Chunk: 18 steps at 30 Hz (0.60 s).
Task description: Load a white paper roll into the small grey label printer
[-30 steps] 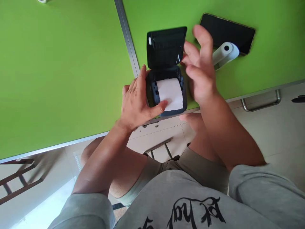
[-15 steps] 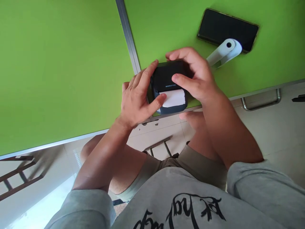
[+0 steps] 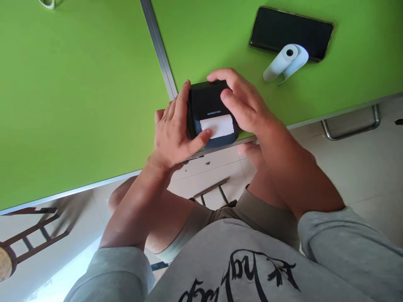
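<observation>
A small black and dark blue printer [image 3: 208, 98] rests at the front edge of the green table, with a white paper strip [image 3: 222, 125] showing at its near side. My left hand [image 3: 176, 130] grips the printer's left side, its thumb lying on the paper. On the right side, my right hand [image 3: 244, 100] holds the printer, thumb on the black lid and fingers round the far corner. Further right, a loose white paper roll [image 3: 280, 63] lies partly unrolled against a black phone [image 3: 291, 33].
A metal strip [image 3: 160, 48] divides the green table [image 3: 78, 96]. A white ring-like object [image 3: 48, 3] shows at the top left. Below the table are a stool [image 3: 34, 235] at the left and a metal handle-shaped bar [image 3: 352, 133] at the right.
The view has shifted, so the phone, roll and printer appear further left. My right thumb has moved slightly up on the lid. Both hands remain on the printer.
</observation>
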Motion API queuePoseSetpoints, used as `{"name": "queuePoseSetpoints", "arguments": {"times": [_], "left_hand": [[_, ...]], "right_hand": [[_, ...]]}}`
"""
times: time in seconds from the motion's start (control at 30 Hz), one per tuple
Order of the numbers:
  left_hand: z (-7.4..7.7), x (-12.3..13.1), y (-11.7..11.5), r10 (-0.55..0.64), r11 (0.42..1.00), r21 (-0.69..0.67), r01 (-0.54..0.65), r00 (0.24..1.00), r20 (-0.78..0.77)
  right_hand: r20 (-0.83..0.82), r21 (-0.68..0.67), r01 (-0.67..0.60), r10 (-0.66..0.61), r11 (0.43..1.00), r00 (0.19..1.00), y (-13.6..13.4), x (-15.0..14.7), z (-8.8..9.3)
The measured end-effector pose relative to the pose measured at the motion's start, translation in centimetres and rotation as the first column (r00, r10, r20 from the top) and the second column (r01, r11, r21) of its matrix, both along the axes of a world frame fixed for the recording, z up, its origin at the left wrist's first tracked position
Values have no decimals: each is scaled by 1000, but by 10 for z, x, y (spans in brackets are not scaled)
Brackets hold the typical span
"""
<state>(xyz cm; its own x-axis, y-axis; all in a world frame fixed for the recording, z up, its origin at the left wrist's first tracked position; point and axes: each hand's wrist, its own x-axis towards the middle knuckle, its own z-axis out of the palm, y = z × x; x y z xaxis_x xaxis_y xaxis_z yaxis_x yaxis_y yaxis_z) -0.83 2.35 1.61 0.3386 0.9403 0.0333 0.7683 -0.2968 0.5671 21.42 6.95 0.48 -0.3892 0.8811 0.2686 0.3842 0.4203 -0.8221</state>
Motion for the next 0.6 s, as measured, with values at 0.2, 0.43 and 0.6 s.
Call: {"name": "queuePoseSetpoints", "arguments": {"times": [0.2,0.43,0.6], "left_hand": [[-6,-7,-9,-76,997,13,77,994,-74],[-13,-6,-36,-85,978,177,110,986,-147],[-18,-4,-41,-27,973,220,66,984,-177]], "right_hand": [[21,51,52,-53,997,998,3,-1,-6],[23,149,73,-77,986,997,-1,-6,-2],[53,197,107,-120,974,991,-1,-4,-4]]}}
